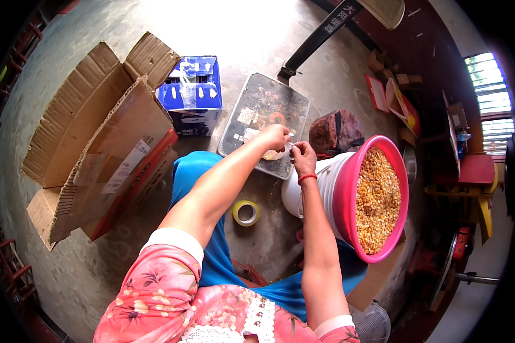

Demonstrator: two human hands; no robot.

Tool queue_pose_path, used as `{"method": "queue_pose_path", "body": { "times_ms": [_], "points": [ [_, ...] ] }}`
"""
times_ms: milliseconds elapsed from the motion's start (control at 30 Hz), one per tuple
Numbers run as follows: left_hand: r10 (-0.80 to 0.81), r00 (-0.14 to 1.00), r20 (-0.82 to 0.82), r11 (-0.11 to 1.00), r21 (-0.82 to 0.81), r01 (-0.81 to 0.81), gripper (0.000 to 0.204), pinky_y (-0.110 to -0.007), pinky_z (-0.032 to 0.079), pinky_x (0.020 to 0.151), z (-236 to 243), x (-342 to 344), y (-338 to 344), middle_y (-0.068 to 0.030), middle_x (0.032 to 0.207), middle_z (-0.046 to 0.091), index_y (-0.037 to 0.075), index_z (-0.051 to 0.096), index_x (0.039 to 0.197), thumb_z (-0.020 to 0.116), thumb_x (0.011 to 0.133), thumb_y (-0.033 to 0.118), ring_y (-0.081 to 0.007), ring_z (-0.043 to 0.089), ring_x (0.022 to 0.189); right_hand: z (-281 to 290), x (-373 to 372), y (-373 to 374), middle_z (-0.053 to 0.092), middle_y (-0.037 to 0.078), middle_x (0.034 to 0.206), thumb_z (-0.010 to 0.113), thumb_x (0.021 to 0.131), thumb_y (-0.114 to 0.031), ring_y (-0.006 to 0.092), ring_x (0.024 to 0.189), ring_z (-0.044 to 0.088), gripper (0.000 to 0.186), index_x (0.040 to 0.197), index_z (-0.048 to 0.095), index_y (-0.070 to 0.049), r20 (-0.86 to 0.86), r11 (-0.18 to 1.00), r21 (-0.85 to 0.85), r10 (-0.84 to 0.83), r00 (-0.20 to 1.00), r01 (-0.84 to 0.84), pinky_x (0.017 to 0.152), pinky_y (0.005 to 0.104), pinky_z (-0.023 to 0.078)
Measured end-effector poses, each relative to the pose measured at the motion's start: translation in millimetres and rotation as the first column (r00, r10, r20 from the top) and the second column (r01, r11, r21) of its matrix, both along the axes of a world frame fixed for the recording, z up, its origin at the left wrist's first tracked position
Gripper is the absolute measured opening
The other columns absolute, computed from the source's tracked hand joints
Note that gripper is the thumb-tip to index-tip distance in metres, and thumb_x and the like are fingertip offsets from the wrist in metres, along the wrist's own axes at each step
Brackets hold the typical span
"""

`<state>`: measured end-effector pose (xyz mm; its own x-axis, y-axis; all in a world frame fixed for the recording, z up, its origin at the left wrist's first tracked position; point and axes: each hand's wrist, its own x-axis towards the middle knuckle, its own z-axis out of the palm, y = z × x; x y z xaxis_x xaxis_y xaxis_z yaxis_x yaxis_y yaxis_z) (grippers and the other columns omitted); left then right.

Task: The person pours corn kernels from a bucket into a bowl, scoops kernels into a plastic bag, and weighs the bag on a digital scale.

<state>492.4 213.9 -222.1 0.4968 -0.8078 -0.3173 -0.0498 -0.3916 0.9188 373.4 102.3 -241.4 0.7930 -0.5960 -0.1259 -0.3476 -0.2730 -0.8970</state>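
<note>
Both my hands meet over the dark flat platform (249, 108) of a floor scale. My left hand (273, 139) is closed in a pinch on the gathered top of a small clear plastic bag (273, 155). My right hand (303, 159), with a red band at its wrist, pinches the same bag top from the other side. Something pale yellow shows in the bag, mostly hidden behind my left hand. Right of my right forearm, a pink basin (403, 220) full of yellow corn kernels (377, 200) sits on a white bucket (294, 191).
A large open cardboard box (117, 148) stands at the left, with a blue box (191, 86) beyond it. A roll of yellow tape (246, 213) lies on the floor between my legs. Right of the platform sits a dark reddish bag (336, 130). The scale's black post (320, 37) rises behind.
</note>
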Motion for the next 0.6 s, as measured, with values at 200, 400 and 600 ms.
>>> {"method": "queue_pose_path", "body": {
  "times_ms": [200, 400, 600],
  "points": [
    [-0.033, 0.995, 0.098, 0.999, -0.013, 0.035, 0.023, -0.03, 0.05, 0.056, -35.9, 17.4, -5.6, -0.0114, 0.065, 0.063, 0.002, 0.065, 0.076, 0.071, 0.061, 0.019, -0.0177, 0.062, 0.057, 13.7, -5.4, 16.0, 0.057, -0.001, 0.074, 0.056, 0.083, -0.01, 0.0056, 0.066, 0.054, 0.004, 0.084, 0.055, -0.006, 0.081, 0.966, 0.196, 0.154, 0.985, -0.167, 0.053, 0.0195, 0.044],
    [-0.047, 0.997, 0.066, 0.995, 0.087, 0.041, 0.017, -0.029, 0.049, 0.058, -12.1, 10.2, 2.0, -0.01, 0.065, 0.063, 0.005, 0.066, 0.073, 0.069, 0.061, 0.017, -0.0167, 0.061, 0.06, 6.6, -16.6, 11.2, 0.057, -0.002, 0.083, 0.052, 0.079, -0.003, 0.0069, 0.074, 0.053, 0.015, 0.094, 0.056, -0.005, 0.003, 0.946, 0.249, 0.212, 0.977, -0.206, 0.059, 0.0193, 0.042],
    [-0.091, 0.89, 0.446, 0.99, 0.139, 0.031, 0.022, -0.035, 0.049, 0.072, 2.3, -2.2, 7.1, -0.0115, 0.086, 0.064, 0.011, 0.066, 0.083, 0.066, 0.061, 0.013, -0.0233, 0.062, 0.083, 5.0, 0.8, 18.2, 0.053, 0.005, 0.104, 0.042, 0.069, 0.009, 0.0142, 0.098, 0.05, 0.047, 0.114, 0.047, -0.002, 0.179, 0.95, 0.115, 0.267, 0.947, -0.29, 0.085, 0.0259, 0.039]
  ]
}}
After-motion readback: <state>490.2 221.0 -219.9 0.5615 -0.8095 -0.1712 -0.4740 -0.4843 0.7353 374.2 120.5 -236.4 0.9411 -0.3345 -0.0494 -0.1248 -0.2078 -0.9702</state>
